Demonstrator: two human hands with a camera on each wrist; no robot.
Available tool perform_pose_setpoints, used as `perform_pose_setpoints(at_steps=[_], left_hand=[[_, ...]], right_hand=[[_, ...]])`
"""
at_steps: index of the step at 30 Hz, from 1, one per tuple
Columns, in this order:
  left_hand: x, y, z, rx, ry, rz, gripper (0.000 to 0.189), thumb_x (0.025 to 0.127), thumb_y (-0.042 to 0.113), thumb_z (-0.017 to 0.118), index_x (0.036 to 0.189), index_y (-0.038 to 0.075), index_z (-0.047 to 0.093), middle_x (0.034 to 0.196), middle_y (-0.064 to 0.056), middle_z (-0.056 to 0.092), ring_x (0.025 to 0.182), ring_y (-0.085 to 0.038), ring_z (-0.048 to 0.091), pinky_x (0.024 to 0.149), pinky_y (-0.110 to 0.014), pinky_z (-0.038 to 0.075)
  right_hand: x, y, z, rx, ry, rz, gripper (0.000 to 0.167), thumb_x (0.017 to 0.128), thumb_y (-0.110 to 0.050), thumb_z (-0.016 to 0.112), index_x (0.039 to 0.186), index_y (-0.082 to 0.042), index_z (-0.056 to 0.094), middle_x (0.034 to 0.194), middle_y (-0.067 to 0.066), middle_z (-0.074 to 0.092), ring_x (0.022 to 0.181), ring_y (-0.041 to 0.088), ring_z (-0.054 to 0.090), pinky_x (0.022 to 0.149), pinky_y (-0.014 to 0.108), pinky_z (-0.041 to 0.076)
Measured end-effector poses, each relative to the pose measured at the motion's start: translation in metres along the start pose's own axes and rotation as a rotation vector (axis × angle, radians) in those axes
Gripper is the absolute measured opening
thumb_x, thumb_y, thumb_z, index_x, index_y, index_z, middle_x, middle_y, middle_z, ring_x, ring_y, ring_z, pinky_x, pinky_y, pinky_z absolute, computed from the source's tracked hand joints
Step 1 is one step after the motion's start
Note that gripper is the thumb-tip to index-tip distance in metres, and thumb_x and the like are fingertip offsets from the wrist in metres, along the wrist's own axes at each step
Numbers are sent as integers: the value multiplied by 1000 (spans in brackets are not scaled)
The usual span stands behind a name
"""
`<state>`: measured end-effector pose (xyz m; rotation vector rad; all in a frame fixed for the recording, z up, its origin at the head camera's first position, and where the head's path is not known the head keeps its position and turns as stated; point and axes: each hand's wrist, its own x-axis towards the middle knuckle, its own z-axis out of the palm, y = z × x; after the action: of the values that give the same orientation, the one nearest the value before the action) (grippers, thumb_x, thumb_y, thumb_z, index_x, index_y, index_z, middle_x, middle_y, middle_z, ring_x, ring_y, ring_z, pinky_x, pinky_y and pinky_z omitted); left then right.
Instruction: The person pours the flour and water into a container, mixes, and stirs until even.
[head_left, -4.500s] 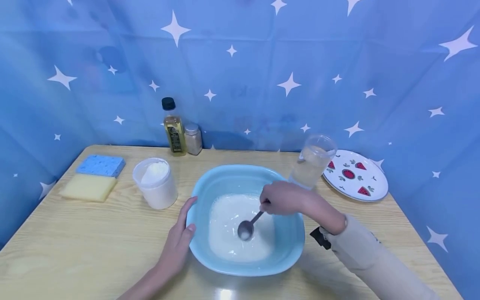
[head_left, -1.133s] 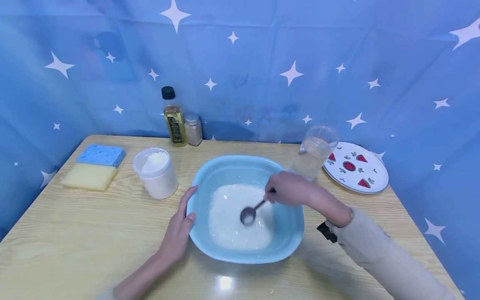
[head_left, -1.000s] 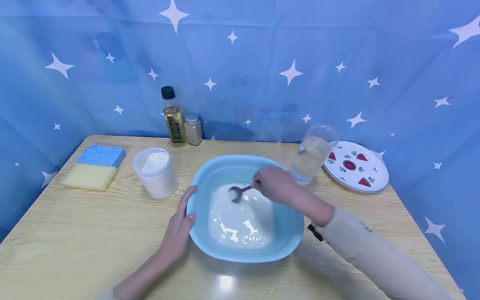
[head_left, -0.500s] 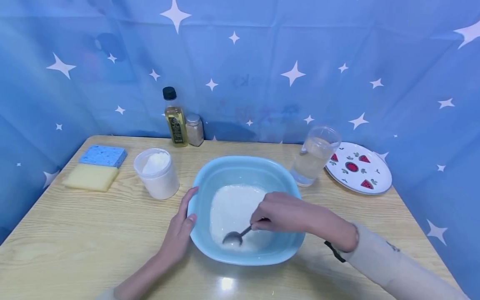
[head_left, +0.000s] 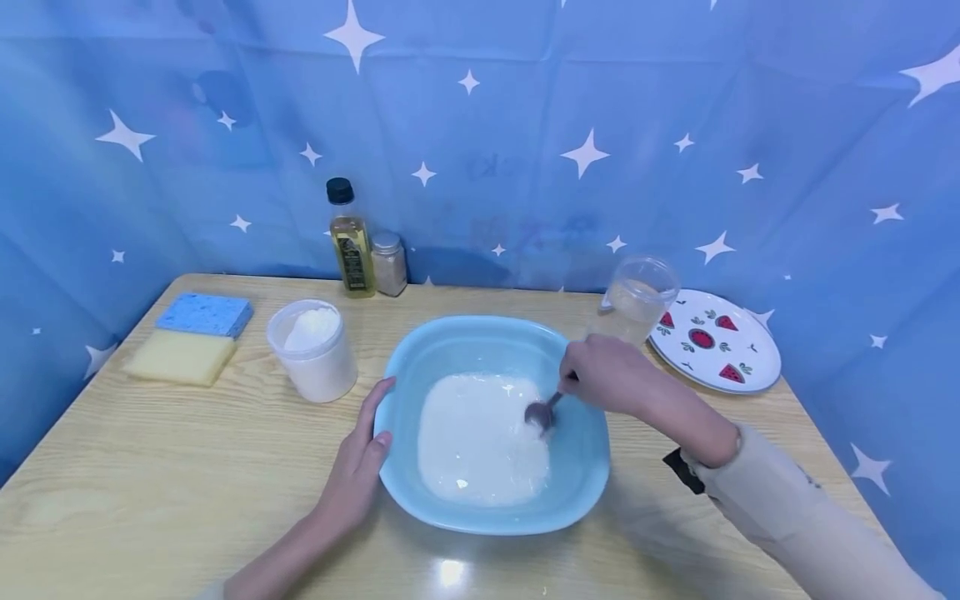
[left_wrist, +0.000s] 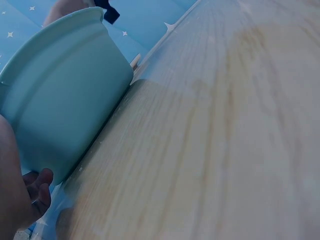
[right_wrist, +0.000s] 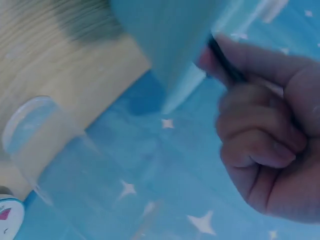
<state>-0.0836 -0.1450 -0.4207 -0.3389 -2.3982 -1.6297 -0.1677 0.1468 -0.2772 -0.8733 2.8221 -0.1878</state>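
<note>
A light blue plastic basin (head_left: 495, 517) sits on the table with a shallow white liquid mixture (head_left: 472, 450) in it. My left hand (head_left: 356, 467) holds the basin's left side, thumb at the rim; in the left wrist view its fingers (left_wrist: 40, 192) lie curled against the outer wall. My right hand (head_left: 611, 375), over the basin's right side, grips the handle of a dark round-bowled spoon (head_left: 538, 414). The spoon's bowl dips at the right edge of the mixture. In the right wrist view, the thin dark handle (right_wrist: 225, 60) runs through the curled fingers.
Left of the basin stands an open tub of white powder (head_left: 322, 367), with yellow (head_left: 180, 358) and blue (head_left: 204, 314) sponges beyond. An oil bottle (head_left: 351, 254) and a small jar (head_left: 389, 267) stand behind. Back right are a clear jug (head_left: 637, 292) and a patterned plate (head_left: 720, 350).
My right hand has moved the spoon around through the mixture, from the front left half a second ago to the right side now. My left hand has stayed at the basin's side.
</note>
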Motion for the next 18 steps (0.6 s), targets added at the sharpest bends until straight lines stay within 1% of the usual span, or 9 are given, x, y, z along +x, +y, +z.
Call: perform_pose_setpoints(at_steps=[2,4,6,8,10,13,15,16,18], left_hand=[[0,0,1,-6,-9,-12,59,90,12,36,145,32,27,140,-8,42,109,-23,52,83,-47,46],[0,0,1,-13,-13,-17,59,90,12,36,145,33,27,140,-8,42,107,-23,53,82,-44,47],[1,0,1,-13,-14,-13,59,91,12,36,145,32,27,140,-8,42,107,-23,53,81,-43,48],[1,0,0,-11,-9,-7,58,91,12,37,145,32,28,140,-7,42,108,-23,52,82,-43,47],[1,-1,0,-11,-5,1,58,91,12,37,145,32,28,141,-6,41,109,-23,52,84,-45,46],[1,-1,-1,-15,-6,10,57,92,13,37,145,31,28,142,-5,40,110,-23,51,86,-46,45],[0,-1,-1,-20,-10,8,56,92,14,36,145,31,27,143,-5,39,111,-24,50,85,-46,46],[0,-2,-1,-24,-12,6,55,93,15,36,145,31,27,143,-5,38,111,-24,50,84,-45,46],[0,-1,-1,-28,-16,5,55,93,15,36,145,30,27,143,-6,38,111,-26,50,82,-44,47]], right_hand=[[11,4,7,1,75,6,22,84,-8,62,63,-12,66,52,-5,46,47,11,37,45,24,33],[22,5,14,18,120,-9,25,86,-9,62,61,-12,64,50,-5,44,46,11,35,45,24,32],[32,2,21,61,127,-57,25,88,-11,62,63,-11,65,50,-5,43,45,9,34,46,23,31],[38,-5,27,117,100,-138,25,88,-13,62,64,-11,67,49,-7,42,44,7,32,47,22,31],[41,-12,31,188,35,-226,22,88,-14,62,68,-9,70,49,-10,43,43,4,31,46,20,29],[38,-19,31,280,-125,-332,22,88,-15,62,69,-10,73,47,-13,40,42,1,28,44,17,25],[31,-18,26,320,-258,-338,24,87,-15,62,66,-11,72,45,-15,37,42,0,26,44,16,23],[28,-17,22,328,-319,-324,27,87,-14,62,61,-11,69,44,-15,33,42,1,25,45,17,22],[21,-13,12,295,-395,-262,31,84,-13,62,53,-12,62,43,-14,30,42,2,24,46,17,23]])
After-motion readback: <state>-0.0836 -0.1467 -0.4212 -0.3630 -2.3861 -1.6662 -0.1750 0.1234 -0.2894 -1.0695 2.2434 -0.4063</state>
